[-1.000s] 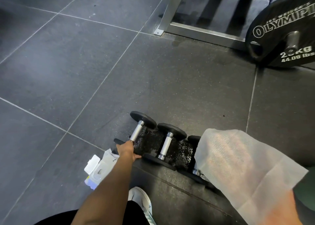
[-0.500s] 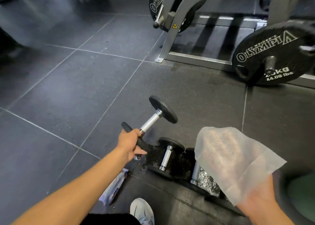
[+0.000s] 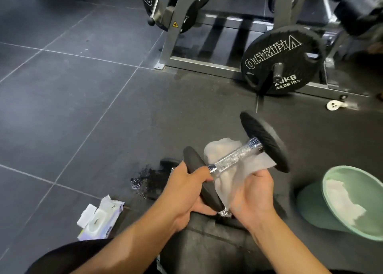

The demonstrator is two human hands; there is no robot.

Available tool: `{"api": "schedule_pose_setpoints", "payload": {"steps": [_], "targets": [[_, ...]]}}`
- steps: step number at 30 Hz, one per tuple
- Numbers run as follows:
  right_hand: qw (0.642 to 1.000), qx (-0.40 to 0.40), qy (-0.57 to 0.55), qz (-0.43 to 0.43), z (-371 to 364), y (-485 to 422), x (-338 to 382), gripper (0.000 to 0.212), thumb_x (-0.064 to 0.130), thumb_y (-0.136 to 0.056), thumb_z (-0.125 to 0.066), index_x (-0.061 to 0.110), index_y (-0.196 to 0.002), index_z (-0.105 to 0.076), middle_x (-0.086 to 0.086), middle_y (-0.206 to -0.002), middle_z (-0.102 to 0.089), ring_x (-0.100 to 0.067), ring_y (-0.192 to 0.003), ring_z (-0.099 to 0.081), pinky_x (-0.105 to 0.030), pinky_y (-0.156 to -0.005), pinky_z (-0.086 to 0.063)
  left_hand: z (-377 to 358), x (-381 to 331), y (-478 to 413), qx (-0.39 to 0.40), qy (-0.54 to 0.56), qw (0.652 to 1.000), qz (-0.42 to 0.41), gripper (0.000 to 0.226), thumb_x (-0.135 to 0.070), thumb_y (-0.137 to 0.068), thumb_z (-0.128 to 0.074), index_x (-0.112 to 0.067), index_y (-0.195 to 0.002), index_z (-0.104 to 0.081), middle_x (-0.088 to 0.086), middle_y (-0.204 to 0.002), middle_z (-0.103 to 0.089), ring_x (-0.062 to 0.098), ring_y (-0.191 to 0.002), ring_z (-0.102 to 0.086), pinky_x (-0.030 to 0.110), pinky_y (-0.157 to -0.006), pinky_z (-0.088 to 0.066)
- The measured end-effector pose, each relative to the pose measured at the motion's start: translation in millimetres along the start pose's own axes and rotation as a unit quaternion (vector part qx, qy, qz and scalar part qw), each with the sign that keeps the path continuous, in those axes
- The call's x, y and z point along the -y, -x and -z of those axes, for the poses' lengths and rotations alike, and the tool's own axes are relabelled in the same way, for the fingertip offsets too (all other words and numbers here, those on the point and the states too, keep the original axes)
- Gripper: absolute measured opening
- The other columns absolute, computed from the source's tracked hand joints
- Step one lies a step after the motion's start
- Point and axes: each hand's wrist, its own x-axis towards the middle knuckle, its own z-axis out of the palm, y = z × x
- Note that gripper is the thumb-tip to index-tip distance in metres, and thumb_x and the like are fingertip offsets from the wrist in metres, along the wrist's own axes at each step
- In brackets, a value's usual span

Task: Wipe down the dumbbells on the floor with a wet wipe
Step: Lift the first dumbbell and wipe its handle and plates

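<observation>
Since half a second ago the dumbbell [image 3: 232, 159] has come up off the floor and in toward the body, and the wet wipe [image 3: 263, 164], then held clear in the air, now lies under its handle. Furthest left, the wipes pack [image 3: 99, 219] lies on the floor with its flap open, its print too small to read. Next, the left hand [image 3: 186, 188] has its fingers clamped round the near rubber head and carries the dumbbell in the air, far head higher. It looks rigid and fairly heavy for its size, so an end grip leaves it levering. The knurled steel handle is probably the surer hold (chrome collars and damp rubber could slip). Just beside it, the right hand [image 3: 252, 192] cups the wipe palm-up beneath the handle, fingers curling up behind under the sheet. The sheet looks thin, limp and see-through, and likely to bunch or snag on the knurling. Farther right, the weight plate [image 3: 294, 33] reads "JOE WEIDER'S OLYMPIA" and "44.09 lbs", the kilogram figure partly hidden. At the far right, the green basin [image 3: 371, 192] holds crumpled white wipes.
</observation>
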Motion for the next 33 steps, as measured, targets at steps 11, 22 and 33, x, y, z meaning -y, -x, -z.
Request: {"api": "schedule_pose_setpoints", "payload": {"steps": [11, 22, 33], "targets": [[0.999, 0.042, -0.015, -0.024, -10, -9, -1, 0.018, 0.016, -0.084, -0.071, 0.012, -0.098, -0.06, -0.008, -0.079, -0.064, -0.022, -0.073, -0.067, -0.034, -0.066, -0.06, -12, 18, -1, 0.038, -0.121, 0.99, -0.063, 0.014, -0.018, -0.092, -0.066, -0.024, -0.106, -0.068, 0.01, -0.091, -0.079, 0.032, -0.083, -0.079, 0.061, -0.069, -0.065], [0.995, 0.058, 0.06, -0.051, -8, -11, 5, 0.037, 0.017, -0.076, -0.078, 0.012, -0.102, -0.052, -0.01, -0.078, -0.054, -0.027, -0.075, -0.06, -0.048, -0.083, -0.047, 6, -3, -3, 0.127, -0.047, 0.986, 0.102, 0.037, -0.021, -0.099, -0.052, 0.008, -0.116, -0.068, 0.03, -0.101, -0.077, 0.04, -0.082, -0.079, 0.052, -0.07, -0.067], [0.992, 0.113, -0.015, -0.045, -21, -12, 6, 0.007, 0.015, -0.093, -0.063, 0.01, -0.088, -0.062, -0.009, -0.084, -0.062, -0.024, -0.078, -0.066, -0.042, -0.086, -0.057, -8, 31, -5, -0.026, -0.261, 0.942, -0.212, 0.075, -0.036, -0.085, -0.067, -0.06, -0.147, -0.033, -0.012, -0.093, -0.077, 0.008, -0.079, -0.073, 0.03, -0.069, -0.061]]}}
